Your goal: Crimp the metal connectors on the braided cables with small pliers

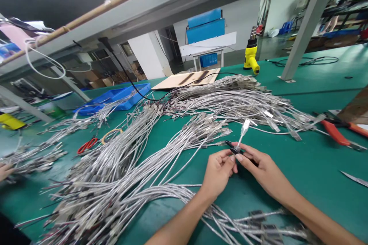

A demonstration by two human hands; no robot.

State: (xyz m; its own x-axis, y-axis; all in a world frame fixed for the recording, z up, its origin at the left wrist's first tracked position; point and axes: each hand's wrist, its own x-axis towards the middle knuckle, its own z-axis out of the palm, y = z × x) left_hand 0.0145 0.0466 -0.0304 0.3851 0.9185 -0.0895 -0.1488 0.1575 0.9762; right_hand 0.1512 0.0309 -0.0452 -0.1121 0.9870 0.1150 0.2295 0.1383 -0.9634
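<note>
My left hand (217, 171) is closed, its thumb and fingers pinching the lower end of a short clear cable near the middle right. The cable rises to a white plug (245, 126). Beside it, my right hand (258, 164) is closed around a slim black tool (235, 149), whose tip crosses the cable just above my left fingertips. The two hands nearly touch. Bundles of silvery cables (163, 164) with metal connectors lie left of and behind my hands, and another bundle (230, 222) runs below my wrists.
Red-handled pliers (336, 133) and a pointed metal blade (355, 178) lie at right. A yellow heat gun (251, 55) stands behind the cables. Red scissors (87, 145), a tape ring (111, 136) and a blue tray (115, 98) are at left. Another person's hand (5, 171) touches cables.
</note>
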